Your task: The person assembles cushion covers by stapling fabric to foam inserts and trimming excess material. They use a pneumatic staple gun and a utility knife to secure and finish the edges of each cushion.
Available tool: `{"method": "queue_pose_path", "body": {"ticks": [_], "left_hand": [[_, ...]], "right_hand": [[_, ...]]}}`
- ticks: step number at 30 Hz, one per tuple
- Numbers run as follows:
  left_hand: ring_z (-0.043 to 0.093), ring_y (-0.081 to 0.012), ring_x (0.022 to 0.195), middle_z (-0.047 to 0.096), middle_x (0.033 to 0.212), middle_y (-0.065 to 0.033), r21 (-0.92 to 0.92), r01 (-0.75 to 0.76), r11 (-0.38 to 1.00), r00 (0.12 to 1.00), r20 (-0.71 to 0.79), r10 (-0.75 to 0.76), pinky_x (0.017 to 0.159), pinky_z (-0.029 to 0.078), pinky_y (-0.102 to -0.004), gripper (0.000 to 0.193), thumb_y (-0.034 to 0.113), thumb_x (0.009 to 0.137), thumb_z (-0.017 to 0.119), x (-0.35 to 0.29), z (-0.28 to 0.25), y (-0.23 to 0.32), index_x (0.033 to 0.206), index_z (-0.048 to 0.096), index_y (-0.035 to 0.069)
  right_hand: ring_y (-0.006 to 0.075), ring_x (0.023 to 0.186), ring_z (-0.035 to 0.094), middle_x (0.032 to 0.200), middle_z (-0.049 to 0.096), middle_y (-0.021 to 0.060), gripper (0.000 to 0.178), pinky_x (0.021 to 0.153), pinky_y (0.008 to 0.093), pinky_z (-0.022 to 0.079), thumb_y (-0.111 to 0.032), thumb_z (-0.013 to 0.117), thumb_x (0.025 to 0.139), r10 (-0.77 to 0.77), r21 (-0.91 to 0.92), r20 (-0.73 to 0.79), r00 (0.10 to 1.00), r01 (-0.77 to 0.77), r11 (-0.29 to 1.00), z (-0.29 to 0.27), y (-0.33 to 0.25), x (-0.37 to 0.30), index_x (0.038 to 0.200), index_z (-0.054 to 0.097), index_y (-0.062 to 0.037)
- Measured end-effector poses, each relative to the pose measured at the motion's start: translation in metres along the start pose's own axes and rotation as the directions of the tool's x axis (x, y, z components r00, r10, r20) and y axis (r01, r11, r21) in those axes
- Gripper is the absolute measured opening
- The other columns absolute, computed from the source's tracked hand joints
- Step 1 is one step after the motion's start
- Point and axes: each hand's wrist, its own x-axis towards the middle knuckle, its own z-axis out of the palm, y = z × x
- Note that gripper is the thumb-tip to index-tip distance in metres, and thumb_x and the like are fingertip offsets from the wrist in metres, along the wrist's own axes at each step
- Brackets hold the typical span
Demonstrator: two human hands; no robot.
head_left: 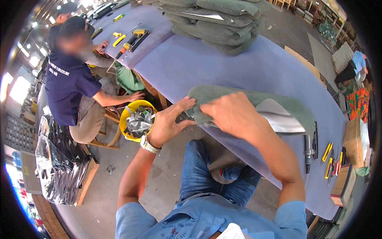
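Both hands are closed on the near-left corner of a green cover [254,101] that lies on the purple table [238,67]. The left hand [169,121], a metal watch [150,145] on its wrist, has its fingers spread along the cover's corner edge, thumb underneath, pinching the fabric at the table's near edge. The right hand [230,113] lies on top of the same corner, fingers curled down over the fold, just beside the left hand and touching the cloth. A pale lining [278,117] shows inside the cover to the right of the right hand.

Left of the table, a person in a dark shirt [65,85] sits on a low wooden stool, one hand reaching toward the table's underside. A yellow bucket [127,119] full of grey strips stands on the floor between that person and the left hand. Further left, bundles wrapped in clear plastic [59,159] lie on a wooden pallet.

On the far part of the table, a yellow drill [133,40] and small hand tools lie at the left, and a stack of green cushions [217,24] sits behind the cover. At the table's right end, beyond the cover, lie an air tool [309,149] and yellow-handled cutters [327,157].
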Motion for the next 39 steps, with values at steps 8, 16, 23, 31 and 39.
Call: {"method": "queue_pose_path", "body": {"ticks": [8,16,23,31,39], "left_hand": [[0.039,-0.0310,0.151,0.046,0.160,-0.0136,0.150,0.020,0.989,0.992,0.124,-0.038,0.116,0.047,-0.0413,0.097,-0.022,0.058,0.062,-0.051,0.025,-0.031,0.149,0.054,0.009],[0.052,-0.0326,0.142,0.070,0.134,-0.0183,-0.150,0.199,0.968,0.913,0.387,-0.128,0.107,0.049,-0.0343,0.053,-0.012,0.081,0.046,-0.001,-0.021,-0.039,0.126,0.071,0.001],[0.051,-0.0430,0.140,0.055,0.150,-0.0236,0.336,-0.051,0.940,0.988,0.154,-0.002,0.116,0.041,-0.0506,0.056,0.050,0.104,0.056,0.096,0.037,-0.044,0.145,0.059,0.011],[0.031,-0.0401,0.154,0.035,0.164,-0.0248,0.326,-0.407,0.853,0.884,0.375,0.279,0.123,0.021,-0.0640,0.084,0.069,0.101,0.041,0.108,0.198,0.067,0.157,0.043,0.007],[0.026,-0.0396,0.156,0.028,0.167,-0.0279,0.131,-0.429,0.894,0.860,0.361,0.360,0.125,0.018,-0.0605,0.091,0.070,0.098,0.044,0.062,0.207,0.125,0.158,0.037,0.002]], "right_hand": [[0.0335,0.090,0.075,0.111,0.077,0.0191,0.046,0.078,0.0443,0.060,-0.036,0.076,0.092,0.118,0.468,-0.155,0.981,-0.032,0.883,-0.066,0.002,-0.121,0.132,0.071,-0.0157],[0.0367,0.145,0.048,0.150,0.056,0.0231,0.064,0.119,0.0444,0.037,-0.053,0.061,0.101,0.833,0.264,-0.161,0.529,-0.790,0.553,0.056,0.141,-0.219,0.143,0.061,-0.0054],[0.0212,0.126,0.059,0.136,0.067,0.0107,0.054,0.112,0.0351,0.041,-0.044,0.060,0.104,0.799,0.840,-0.130,0.586,-0.363,0.403,0.084,0.167,-0.242,0.140,0.065,-0.0040],[0.0258,0.132,0.058,0.140,0.065,0.0164,0.053,0.116,0.0396,0.040,-0.038,0.063,0.103,0.754,0.925,-0.239,0.611,-0.092,0.368,0.107,0.185,-0.266,0.137,0.064,0.0025],[0.0253,0.127,0.061,0.135,0.067,0.0164,0.046,0.111,0.0392,0.045,-0.033,0.063,0.105,0.762,0.959,-0.187,0.620,-0.051,0.277,0.107,0.189,-0.261,0.137,0.064,-0.0005]]}}
